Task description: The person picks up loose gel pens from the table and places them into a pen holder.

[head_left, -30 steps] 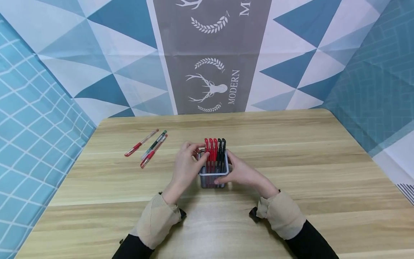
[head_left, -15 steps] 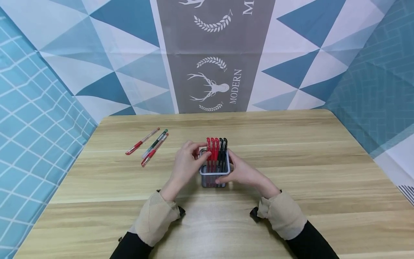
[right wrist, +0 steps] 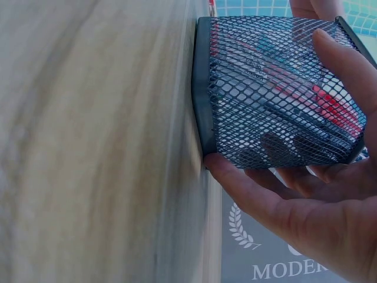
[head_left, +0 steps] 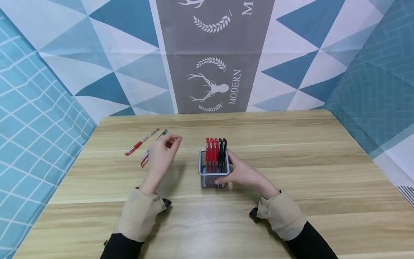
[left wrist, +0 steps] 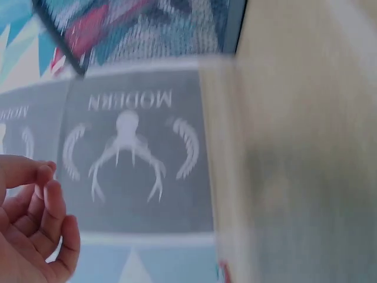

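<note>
A blue wall (head_left: 42,126) with a white grid stands at the far left. On the left of the wooden surface (head_left: 310,151), a red pen (head_left: 140,142) lies slantwise, its red end nearer. Just right of it lie a green pen (head_left: 161,135) and a second red pen (head_left: 145,160), both partly covered by the left hand (head_left: 161,154) in the head view. That hand is raised over the surface, fingers loosely curled, thumb and fingertips close together with nothing seen between them. To its right, near the middle, the mesh cup (head_left: 208,180) stands upright on the surface. Inside, three red pens (head_left: 212,151) stand in a row, then two black pens (head_left: 222,153). The right hand (head_left: 240,172) grips the cup from the right, thumb across its near wall, fingers around its right side.
</note>
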The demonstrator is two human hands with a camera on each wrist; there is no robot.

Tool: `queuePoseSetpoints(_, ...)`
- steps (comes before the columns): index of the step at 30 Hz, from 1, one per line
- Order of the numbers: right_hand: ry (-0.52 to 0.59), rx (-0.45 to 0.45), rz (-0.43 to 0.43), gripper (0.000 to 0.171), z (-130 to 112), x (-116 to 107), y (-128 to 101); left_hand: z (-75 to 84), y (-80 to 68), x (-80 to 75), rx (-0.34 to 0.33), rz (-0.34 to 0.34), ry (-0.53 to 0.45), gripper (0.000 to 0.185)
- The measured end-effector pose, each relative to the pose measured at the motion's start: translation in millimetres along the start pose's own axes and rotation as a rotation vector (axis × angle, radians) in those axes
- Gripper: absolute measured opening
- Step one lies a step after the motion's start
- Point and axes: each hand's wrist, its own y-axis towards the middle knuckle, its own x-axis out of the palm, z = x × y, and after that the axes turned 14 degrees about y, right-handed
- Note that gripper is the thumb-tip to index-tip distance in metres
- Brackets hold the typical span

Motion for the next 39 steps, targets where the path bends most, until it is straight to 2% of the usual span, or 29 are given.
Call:
queuePoseSetpoints(4, 0.005, 0.006, 0.002, 0.104, 0, 0, 0, -18.9, 6.3, -11.5, -0.099, 0.010, 0.101, 0.020)
queuePoseSetpoints(7, 0.002, 0.011, 0.007, 0.106, 0, 0, 0, -34.0, 8.2, -17.6, -0.148, -0.001, 0.239, 0.023)
queuePoseSetpoints(11, -0.002, 0.016, 0.012, 0.106, 1, 0, -1, -49.9, 5.7, -23.2, -0.139, -0.038, 0.474, 0.027)
queuePoseSetpoints(14, -0.003, 0.020, 0.017, 0.106, 0, 0, -1, -56.9, 3.3, -26.1, -0.132, -0.113, 0.587, 0.030)
queuePoseSetpoints(20, -0.010, 0.022, 0.025, 0.106, -1, 0, -1, -66.9, 2.9, -28.0, -0.198, -0.342, 0.640, 0.049)
queuePoseSetpoints(23, -0.015, 0.023, 0.025, 0.106, -1, 0, -1, -72.1, 3.3, -27.7, -0.217, -0.394, 0.632, 0.053)
queuePoseSetpoints(29, 0.000, 0.009, 0.013, 0.104, 0, -1, -1, -77.5, 3.6, -29.5, -0.241, -0.495, 0.639, 0.046)
queuePoseSetpoints(32, 0.011, 0.001, 0.009, 0.102, 1, -1, -1, -78.9, 2.4, -30.0, -0.230, -0.516, 0.649, 0.044)
queuePoseSetpoints(39, 0.012, 0.002, 0.007, 0.102, 3, 0, -1, -82.5, 0.2, -30.3, -0.215, -0.505, 0.643, 0.039)
